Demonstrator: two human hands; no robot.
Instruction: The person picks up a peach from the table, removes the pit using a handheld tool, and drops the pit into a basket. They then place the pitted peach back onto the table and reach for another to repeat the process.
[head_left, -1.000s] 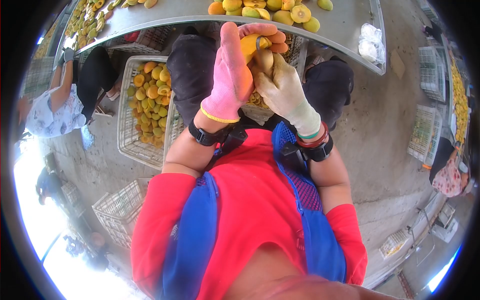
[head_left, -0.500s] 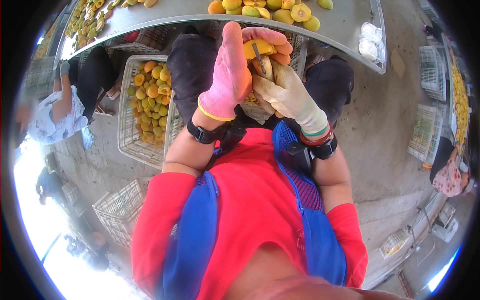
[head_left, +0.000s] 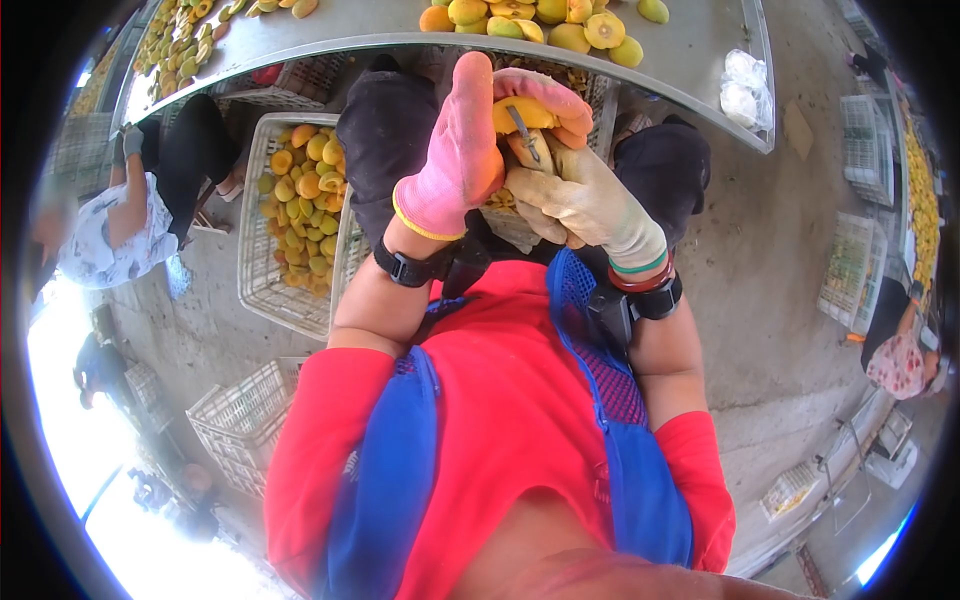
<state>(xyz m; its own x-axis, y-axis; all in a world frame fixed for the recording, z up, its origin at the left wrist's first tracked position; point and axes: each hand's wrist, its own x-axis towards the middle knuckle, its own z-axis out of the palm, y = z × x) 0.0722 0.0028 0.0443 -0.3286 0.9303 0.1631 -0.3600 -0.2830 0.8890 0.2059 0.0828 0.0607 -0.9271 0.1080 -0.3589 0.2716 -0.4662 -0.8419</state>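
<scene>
My left hand [head_left: 455, 155], in a pink glove, holds a yellow-orange fruit piece [head_left: 520, 112] with its fingers curled round the far side. A pale glove covers my right hand [head_left: 585, 200], which is closed on a tool with a wooden handle [head_left: 535, 148] and a narrow dark metal blade. The blade lies against the fruit's near face. Both hands meet above a crate between my knees, mostly hidden beneath them.
A metal table [head_left: 385, 25] ahead bears fruit halves [head_left: 605, 30] and a plastic bag [head_left: 740, 90]. Left of my legs stands a crate of fruit [head_left: 300, 210]. White crates [head_left: 240, 410] sit lower left. One person [head_left: 115, 225] is at the left, another [head_left: 895, 360] at the right.
The blade has tilted and shifted slightly across the fruit as my right hand turned. My left hand still holds the fruit, slightly lower in view.
</scene>
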